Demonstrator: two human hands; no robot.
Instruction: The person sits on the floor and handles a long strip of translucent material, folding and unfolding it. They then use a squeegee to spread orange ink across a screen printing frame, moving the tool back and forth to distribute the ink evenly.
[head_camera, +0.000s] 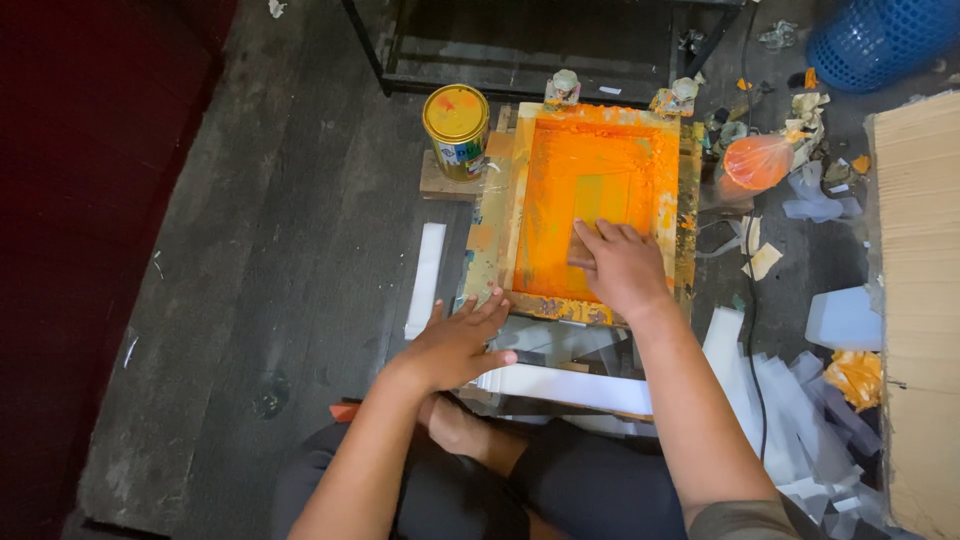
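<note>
A wooden printing frame (598, 215), flooded with orange ink, is laid flat on the floor. It is steadied at its near corner by the left hand (455, 345), fingers spread, while a squeegee (580, 250) is pressed into the ink under the right hand (622, 268), fingers together.

Wooden screen frame (595, 308) (ink-smeared, glossy orange); shiny metal tin (456, 128); rough plank floor (250, 250).

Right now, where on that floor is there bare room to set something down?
The widest bare patch is the dark floor planks left of the paint tin and white strip, beyond the left hand. The right side is crowded: orange bag, scraps, white sheets and cardboard. The right hand presses inside the orange-inked screen frame.
</note>
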